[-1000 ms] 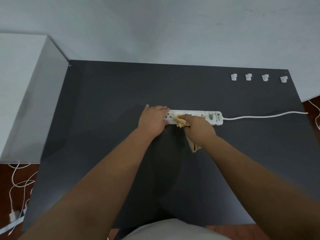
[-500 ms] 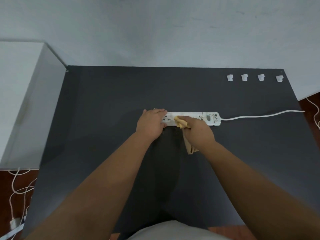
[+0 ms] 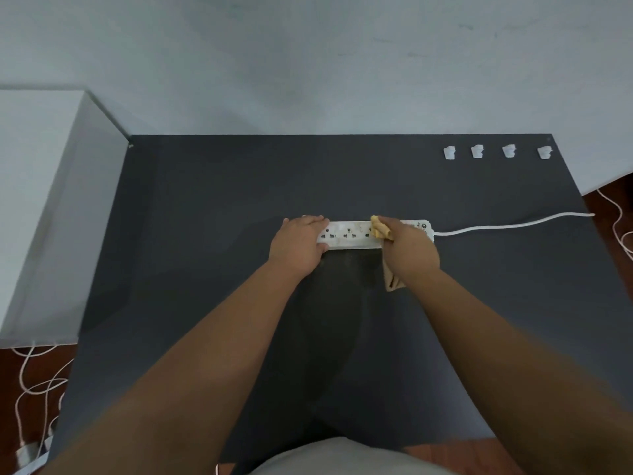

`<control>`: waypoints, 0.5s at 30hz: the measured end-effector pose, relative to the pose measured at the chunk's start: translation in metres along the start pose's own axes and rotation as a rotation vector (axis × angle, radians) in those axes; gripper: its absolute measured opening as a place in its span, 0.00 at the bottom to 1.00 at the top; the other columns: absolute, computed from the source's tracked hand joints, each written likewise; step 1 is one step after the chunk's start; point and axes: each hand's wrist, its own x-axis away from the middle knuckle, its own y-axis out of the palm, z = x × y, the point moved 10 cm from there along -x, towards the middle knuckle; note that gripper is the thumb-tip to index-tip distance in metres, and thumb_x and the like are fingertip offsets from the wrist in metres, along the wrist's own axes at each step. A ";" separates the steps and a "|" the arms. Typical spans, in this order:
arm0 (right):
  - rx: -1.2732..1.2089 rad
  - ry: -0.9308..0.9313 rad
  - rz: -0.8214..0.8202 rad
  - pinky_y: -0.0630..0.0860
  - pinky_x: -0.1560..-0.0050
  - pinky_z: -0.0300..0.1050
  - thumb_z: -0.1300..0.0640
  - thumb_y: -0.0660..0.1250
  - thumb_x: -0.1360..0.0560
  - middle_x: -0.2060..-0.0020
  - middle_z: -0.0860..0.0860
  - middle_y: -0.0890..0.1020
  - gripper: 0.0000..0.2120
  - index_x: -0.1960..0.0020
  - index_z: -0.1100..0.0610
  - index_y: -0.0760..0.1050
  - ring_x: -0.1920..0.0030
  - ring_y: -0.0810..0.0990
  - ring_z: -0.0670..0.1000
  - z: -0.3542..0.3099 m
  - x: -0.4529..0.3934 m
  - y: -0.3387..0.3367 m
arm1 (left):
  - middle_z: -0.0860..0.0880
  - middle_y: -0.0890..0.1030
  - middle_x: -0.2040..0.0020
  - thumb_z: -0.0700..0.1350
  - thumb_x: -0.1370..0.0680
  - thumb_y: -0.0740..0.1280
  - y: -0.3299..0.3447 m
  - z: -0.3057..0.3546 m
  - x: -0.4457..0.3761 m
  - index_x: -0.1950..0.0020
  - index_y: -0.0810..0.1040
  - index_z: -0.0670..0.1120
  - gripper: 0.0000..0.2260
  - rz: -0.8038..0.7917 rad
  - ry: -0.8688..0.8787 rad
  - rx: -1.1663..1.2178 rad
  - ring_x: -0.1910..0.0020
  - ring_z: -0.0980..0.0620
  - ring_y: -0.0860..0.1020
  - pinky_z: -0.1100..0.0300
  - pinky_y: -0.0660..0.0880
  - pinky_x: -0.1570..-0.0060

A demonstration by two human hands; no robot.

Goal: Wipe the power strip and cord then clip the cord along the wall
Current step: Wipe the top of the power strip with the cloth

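A white power strip (image 3: 349, 234) lies lengthwise in the middle of the dark grey table (image 3: 212, 207). My left hand (image 3: 298, 246) grips its left end and holds it down. My right hand (image 3: 409, 252) is closed on a yellow-tan cloth (image 3: 381, 230) pressed on the strip's right half; the cloth's tail hangs out below my palm. The strip's white cord (image 3: 513, 225) runs right, off the table edge. Several white cord clips (image 3: 449, 153) sit in a row at the back right of the table.
A white cabinet (image 3: 37, 207) stands against the table's left side. A pale wall (image 3: 308, 63) rises behind the table. Loose white cables lie on the brown floor at lower left (image 3: 30, 389) and at the far right (image 3: 616, 221).
My right hand has slid the cloth rightward along the strip, uncovering the sockets on its left half. My left hand stays on the left end.
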 end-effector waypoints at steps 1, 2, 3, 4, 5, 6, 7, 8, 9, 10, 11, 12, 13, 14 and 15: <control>0.035 0.000 -0.031 0.76 0.54 0.49 0.61 0.57 0.23 0.42 0.54 0.79 0.26 0.28 0.42 0.65 0.45 0.79 0.57 -0.003 0.004 0.006 | 0.53 0.66 0.25 0.48 0.22 0.65 0.000 0.000 0.000 0.26 0.64 0.51 0.24 0.002 -0.003 0.002 0.26 0.51 0.63 0.49 0.50 0.25; 0.049 -0.028 -0.068 0.77 0.52 0.50 0.61 0.57 0.24 0.41 0.54 0.78 0.27 0.28 0.42 0.64 0.45 0.79 0.57 -0.009 0.011 0.014 | 0.53 0.66 0.25 0.48 0.22 0.65 0.000 0.000 0.000 0.26 0.64 0.51 0.24 0.002 -0.007 -0.002 0.26 0.50 0.63 0.49 0.50 0.25; 0.052 -0.078 -0.100 0.77 0.50 0.50 0.60 0.58 0.24 0.41 0.53 0.78 0.27 0.28 0.41 0.65 0.44 0.78 0.57 -0.018 0.018 0.022 | 0.53 0.66 0.25 0.48 0.22 0.65 -0.001 0.000 0.000 0.26 0.64 0.51 0.24 0.003 -0.009 -0.008 0.27 0.50 0.63 0.49 0.50 0.25; 0.049 -0.140 -0.118 0.77 0.49 0.50 0.59 0.58 0.24 0.42 0.53 0.79 0.26 0.29 0.41 0.66 0.45 0.79 0.56 -0.026 0.025 0.027 | 0.53 0.66 0.26 0.49 0.22 0.65 -0.002 0.001 0.000 0.26 0.65 0.51 0.24 0.004 -0.006 -0.016 0.27 0.50 0.64 0.48 0.50 0.25; 0.032 -0.189 -0.118 0.77 0.50 0.49 0.59 0.59 0.24 0.43 0.52 0.80 0.24 0.30 0.40 0.68 0.46 0.79 0.55 -0.031 0.030 0.029 | 0.52 0.67 0.26 0.49 0.22 0.65 -0.002 0.001 0.000 0.26 0.65 0.50 0.24 0.003 -0.003 -0.020 0.27 0.50 0.64 0.48 0.50 0.25; -0.013 -0.198 -0.095 0.78 0.51 0.49 0.58 0.60 0.24 0.45 0.51 0.81 0.23 0.32 0.40 0.70 0.48 0.80 0.55 -0.032 0.030 0.024 | 0.52 0.66 0.26 0.49 0.22 0.65 -0.002 0.002 0.000 0.26 0.65 0.50 0.24 0.001 -0.003 -0.018 0.27 0.50 0.64 0.48 0.50 0.25; -0.068 -0.169 -0.054 0.79 0.52 0.49 0.58 0.60 0.24 0.46 0.51 0.82 0.23 0.33 0.40 0.71 0.50 0.81 0.54 -0.027 0.025 0.015 | 0.53 0.66 0.25 0.48 0.22 0.65 -0.001 0.001 -0.001 0.26 0.65 0.50 0.24 -0.002 -0.008 -0.010 0.27 0.50 0.64 0.49 0.50 0.25; -0.109 -0.118 0.000 0.79 0.53 0.50 0.59 0.59 0.24 0.47 0.52 0.82 0.23 0.33 0.41 0.72 0.51 0.81 0.55 -0.018 0.018 0.004 | 0.53 0.66 0.25 0.48 0.22 0.65 -0.001 0.001 -0.001 0.26 0.64 0.51 0.24 -0.002 -0.013 -0.004 0.26 0.51 0.63 0.49 0.50 0.25; -0.123 -0.065 0.050 0.79 0.53 0.51 0.59 0.59 0.24 0.47 0.52 0.82 0.23 0.33 0.41 0.71 0.51 0.81 0.55 -0.007 0.010 -0.007 | 0.53 0.65 0.25 0.48 0.22 0.65 -0.001 0.000 -0.001 0.26 0.64 0.51 0.24 -0.002 -0.018 -0.001 0.26 0.51 0.63 0.49 0.49 0.25; -0.104 -0.016 0.072 0.79 0.53 0.51 0.60 0.58 0.23 0.47 0.52 0.82 0.23 0.32 0.42 0.70 0.50 0.81 0.56 0.004 0.005 -0.013 | 0.53 0.65 0.25 0.48 0.22 0.65 0.000 0.000 0.000 0.26 0.64 0.51 0.24 -0.004 -0.019 0.000 0.26 0.51 0.63 0.49 0.49 0.25; -0.064 0.015 0.063 0.78 0.52 0.51 0.60 0.58 0.23 0.45 0.53 0.82 0.23 0.31 0.43 0.69 0.49 0.81 0.56 0.010 0.003 -0.013 | 0.53 0.65 0.25 0.48 0.22 0.65 0.000 0.000 -0.001 0.26 0.64 0.51 0.25 -0.008 -0.019 0.000 0.26 0.51 0.62 0.49 0.49 0.25; -0.027 0.021 0.034 0.78 0.50 0.51 0.59 0.58 0.23 0.43 0.53 0.81 0.23 0.30 0.43 0.68 0.47 0.80 0.57 0.011 0.004 -0.010 | 0.53 0.65 0.25 0.48 0.22 0.65 0.001 0.000 -0.001 0.26 0.64 0.51 0.25 -0.011 -0.018 -0.001 0.26 0.52 0.62 0.49 0.49 0.25; -0.004 0.000 -0.009 0.77 0.49 0.51 0.59 0.58 0.23 0.41 0.54 0.80 0.24 0.29 0.43 0.67 0.45 0.79 0.57 0.005 0.009 -0.002 | 0.53 0.65 0.25 0.48 0.22 0.65 0.001 0.000 -0.001 0.26 0.64 0.50 0.25 -0.014 -0.019 -0.001 0.26 0.52 0.62 0.49 0.49 0.25; 0.006 -0.049 -0.058 0.77 0.48 0.50 0.58 0.58 0.23 0.41 0.54 0.80 0.24 0.29 0.43 0.67 0.43 0.79 0.57 -0.004 0.016 0.007 | 0.53 0.65 0.25 0.48 0.22 0.65 0.001 0.000 -0.001 0.26 0.64 0.50 0.25 -0.013 -0.021 0.001 0.25 0.52 0.61 0.49 0.49 0.25; 0.014 -0.115 -0.105 0.77 0.48 0.49 0.58 0.59 0.23 0.41 0.53 0.80 0.24 0.29 0.43 0.67 0.43 0.79 0.57 -0.014 0.024 0.017 | 0.53 0.65 0.25 0.48 0.22 0.65 0.001 0.000 -0.001 0.26 0.64 0.51 0.25 -0.012 -0.025 0.003 0.25 0.52 0.61 0.49 0.49 0.25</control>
